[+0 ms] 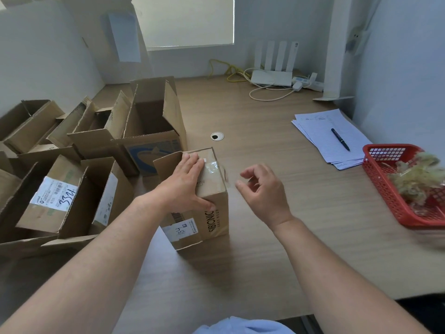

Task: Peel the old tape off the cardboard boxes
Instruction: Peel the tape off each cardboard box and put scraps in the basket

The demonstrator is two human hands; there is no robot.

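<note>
Pressing flat on the box (218,210) on the surface (277,261), the left hand (187,182) has straight fingers. The right hand (265,191) hangs beside it, fingers loosely bent, holding nothing. The tape (211,167) sits on the box's top. Pulled fast, it may tear.

The person's left hand (185,182) and right hand (262,191) are bare. So are the left forearm (96,256) and right forearm (337,268), as far as the view reaches. At the bottom edge shows a soft, creased fold of pale blue garment (243,326).
</note>
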